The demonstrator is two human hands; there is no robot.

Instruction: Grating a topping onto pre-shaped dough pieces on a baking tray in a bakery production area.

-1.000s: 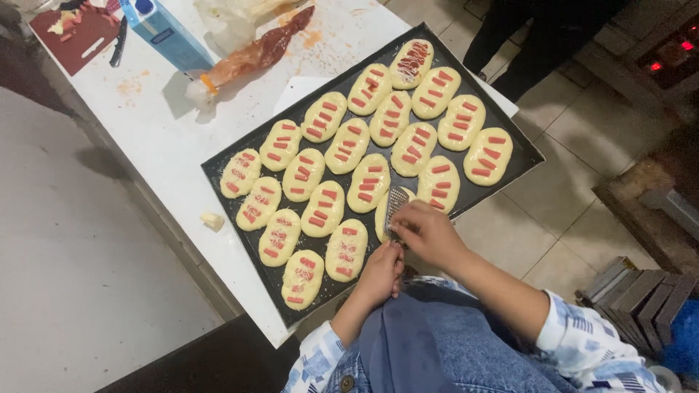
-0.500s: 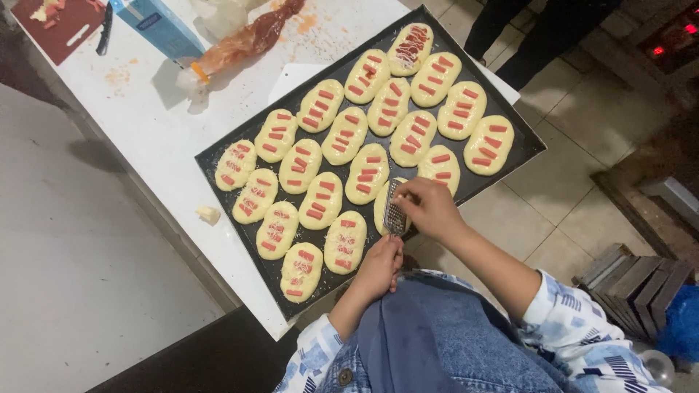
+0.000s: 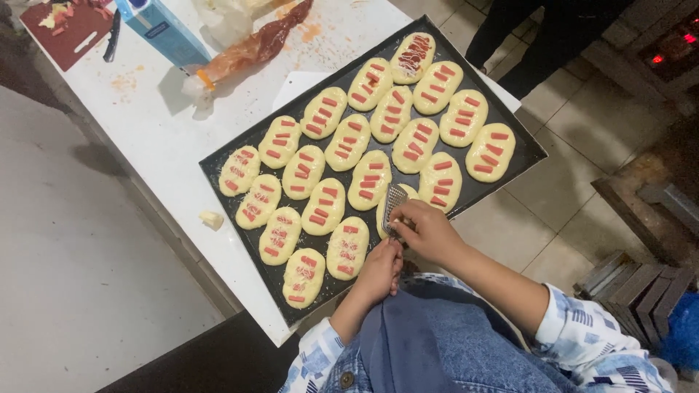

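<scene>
A black baking tray on a white table holds several oval dough pieces topped with red sausage strips. A small metal grater stands over the dough piece at the tray's near edge. My left hand is closed around the grater's lower end, just below it. My right hand is curled against the grater's face, fingers together; anything under them is hidden. The far dough piece has pale shreds on it.
On the white table lie a pale lump, a clear piping bag with red sauce, a blue carton and a red cutting board with a knife. A person in dark trousers stands beyond the tray. Grey crates sit at right.
Both hands stay at the same dough piece with the grater, shifting only slightly. The view has drifted a little over the tray.
</scene>
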